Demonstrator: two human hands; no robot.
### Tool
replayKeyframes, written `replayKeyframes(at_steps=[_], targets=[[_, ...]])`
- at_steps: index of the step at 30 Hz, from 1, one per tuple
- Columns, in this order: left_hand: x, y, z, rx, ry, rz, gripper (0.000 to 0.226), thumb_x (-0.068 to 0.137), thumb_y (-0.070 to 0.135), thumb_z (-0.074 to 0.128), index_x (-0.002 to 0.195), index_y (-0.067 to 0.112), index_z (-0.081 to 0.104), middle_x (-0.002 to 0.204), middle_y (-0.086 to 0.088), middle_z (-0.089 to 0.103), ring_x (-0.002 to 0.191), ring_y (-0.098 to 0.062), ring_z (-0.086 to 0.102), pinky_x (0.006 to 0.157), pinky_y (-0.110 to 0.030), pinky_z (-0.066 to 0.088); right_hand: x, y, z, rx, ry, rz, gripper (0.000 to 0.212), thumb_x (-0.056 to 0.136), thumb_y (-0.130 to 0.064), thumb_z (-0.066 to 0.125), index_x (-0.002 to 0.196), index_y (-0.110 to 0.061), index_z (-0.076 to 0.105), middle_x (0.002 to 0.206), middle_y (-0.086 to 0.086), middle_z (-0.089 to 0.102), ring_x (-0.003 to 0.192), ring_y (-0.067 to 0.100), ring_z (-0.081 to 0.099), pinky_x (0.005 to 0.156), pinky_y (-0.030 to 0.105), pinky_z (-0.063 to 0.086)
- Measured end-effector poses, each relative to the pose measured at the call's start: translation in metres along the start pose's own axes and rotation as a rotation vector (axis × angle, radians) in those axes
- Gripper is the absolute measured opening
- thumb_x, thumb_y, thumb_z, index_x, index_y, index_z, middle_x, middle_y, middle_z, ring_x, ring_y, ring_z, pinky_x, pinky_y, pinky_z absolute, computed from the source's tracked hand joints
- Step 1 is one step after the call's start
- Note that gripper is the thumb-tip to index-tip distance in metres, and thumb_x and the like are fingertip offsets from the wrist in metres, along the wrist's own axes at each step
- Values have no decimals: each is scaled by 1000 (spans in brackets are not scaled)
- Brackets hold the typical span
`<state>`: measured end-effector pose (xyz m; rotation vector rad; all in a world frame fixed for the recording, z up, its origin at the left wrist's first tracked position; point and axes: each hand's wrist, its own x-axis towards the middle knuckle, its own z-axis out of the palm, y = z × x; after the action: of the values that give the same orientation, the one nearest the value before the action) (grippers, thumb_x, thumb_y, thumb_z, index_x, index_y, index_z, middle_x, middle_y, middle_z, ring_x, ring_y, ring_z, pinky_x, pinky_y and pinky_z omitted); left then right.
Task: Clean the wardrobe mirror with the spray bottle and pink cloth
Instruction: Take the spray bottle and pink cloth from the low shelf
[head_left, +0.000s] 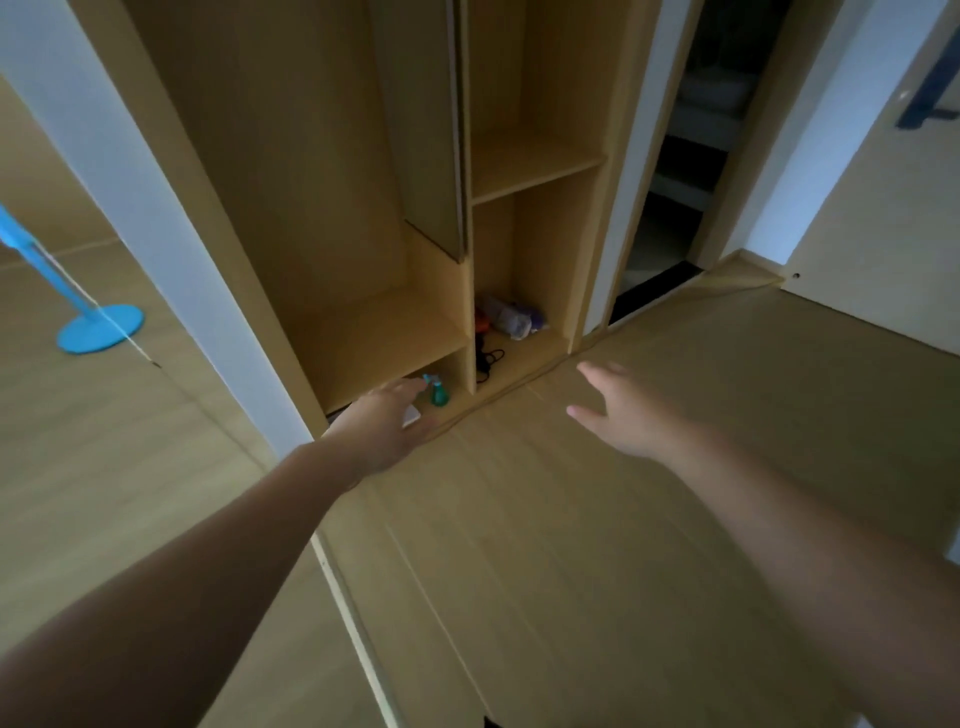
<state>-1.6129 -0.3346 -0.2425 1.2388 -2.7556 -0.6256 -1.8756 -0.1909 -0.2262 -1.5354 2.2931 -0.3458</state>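
Note:
A small green spray bottle (439, 393) with a light blue trigger stands in the wardrobe's low bottom-left compartment. My left hand (387, 423) stretches out to it, fingertips at the trigger, fingers extended and not closed around it. A small pale object (411, 415) shows at the edge of that hand; I cannot tell what it is. My right hand (621, 410) hovers open over the floor, right of the bottle, holding nothing. The wardrobe mirror (104, 441) fills the left side and reflects the floor. No pink cloth is clearly visible.
The open wooden wardrobe (535, 166) has bare shelves; a bundle of clothes (511, 317) and a black cord (488, 361) lie in its lower right compartment. A blue stand base (101, 327) appears in the mirror. A dark doorway (675, 208) opens at the right. Wooden floor lies below.

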Motion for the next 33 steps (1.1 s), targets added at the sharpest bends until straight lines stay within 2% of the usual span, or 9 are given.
replayKeyframes(at_steps=[4, 7, 9, 11, 14, 19, 27, 33], targets=[[13, 3, 7, -23, 53, -79, 45, 94, 46, 51, 133, 23, 49, 124, 1, 58, 101, -17, 58, 86, -35, 53, 35, 11, -9, 1, -35, -91, 69, 95, -46, 51, 153, -22, 21, 159, 2, 21, 144, 21, 26, 112, 41, 30], [25, -1, 6, -38, 117, -105, 37, 92, 46, 53, 125, 30, 50, 112, 8, 58, 92, -12, 56, 74, -25, 49, 61, 11, -13, -7, -64, -152, 69, 95, -45, 52, 153, -22, 21, 158, 0, 23, 143, 20, 28, 111, 40, 32], [35, -6, 6, -54, 141, -124, 36, 92, 46, 53, 125, 33, 49, 108, 14, 53, 92, -10, 56, 71, -21, 47, 79, 9, -16, -28, -58, -191, 69, 95, -45, 52, 152, -21, 22, 157, 0, 26, 141, 21, 32, 110, 40, 34], [49, -12, 5, -71, 152, -144, 38, 93, 45, 53, 129, 33, 49, 111, 15, 52, 98, -10, 56, 74, -21, 48, 98, 5, -18, -53, -56, -225, 68, 95, -46, 51, 152, -21, 23, 156, 0, 28, 138, 22, 36, 107, 40, 37], [76, -25, 2, -81, 146, -177, 44, 95, 43, 50, 137, 30, 46, 129, 8, 55, 105, -10, 53, 83, -26, 50, 131, -2, -20, -99, -58, -265, 67, 95, -48, 50, 152, -22, 24, 155, 0, 30, 135, 22, 39, 103, 39, 41], [135, -54, -11, -20, 145, -213, 58, 95, 45, 50, 147, 26, 33, 147, 1, 44, 128, -22, 48, 97, -34, 44, 197, -13, -25, -172, -54, -288, 66, 95, -50, 48, 151, -22, 25, 153, 0, 33, 131, 24, 44, 99, 44, 46], [235, -113, -58, 4, 136, -223, 61, 96, 45, 49, 150, 24, 30, 153, -2, 36, 134, -24, 42, 107, -40, 41, 321, -53, -42, -229, -40, -316, 67, 96, -52, 46, 152, -24, 23, 154, -4, 32, 132, 19, 43, 99, 40, 46], [277, -156, -93, 16, 176, -248, 58, 97, 46, 45, 149, 23, 32, 151, -2, 38, 132, -25, 45, 104, -38, 42, 392, -90, -41, -227, -61, -382, 66, 96, -50, 47, 152, -26, 23, 156, -4, 30, 133, 19, 44, 97, 39, 50]])
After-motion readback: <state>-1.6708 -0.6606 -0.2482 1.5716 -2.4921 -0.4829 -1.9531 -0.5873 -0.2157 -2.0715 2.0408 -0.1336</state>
